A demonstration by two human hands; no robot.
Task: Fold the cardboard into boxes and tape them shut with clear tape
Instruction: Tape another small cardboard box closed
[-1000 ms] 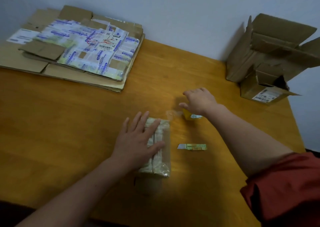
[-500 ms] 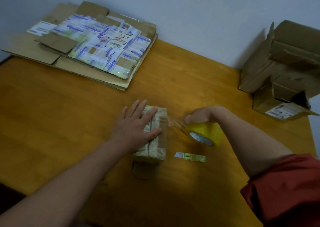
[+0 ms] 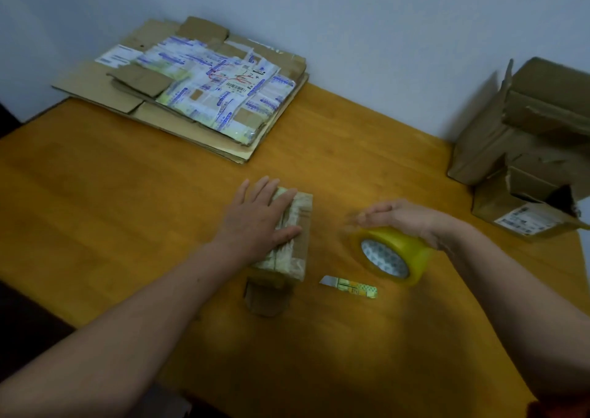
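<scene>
Nearest the camera on the wooden tabletop [image 3: 127, 210], a brown end flap [image 3: 266, 299] sticks out open from the small cardboard box [image 3: 301, 226]. The box lies lengthwise at the middle of the tabletop, its top banded with glossy, pale yellowish tape. The left-hand grip [image 3: 258, 223] lies flat on it, fingers straight and spread, pressing down.

Just right of the flap lies a small cutter [image 3: 349, 286] with its blade out; the print on its green-yellow body is too small to read. Beyond it a yellow-tinted tape roll [image 3: 412, 245] stands tilted, showing a white patterned core. The right-hand grip [image 3: 402, 218] lies over its top. The fingers are blurred, so I cannot tell whether they clasp the roll.

Farther right stands a small brown box [image 3: 498, 200] with an unreadable white label, and behind it a larger opened box [image 3: 510, 143]; what they contain is hidden.

At the far left against the wall lies a stack of flattened cardboard [image 3: 105, 89]. Its top sheet [image 3: 223, 98] is covered in blue-printed tape, a barcode label, red scribble and dark handwriting. None of it is legible.
</scene>
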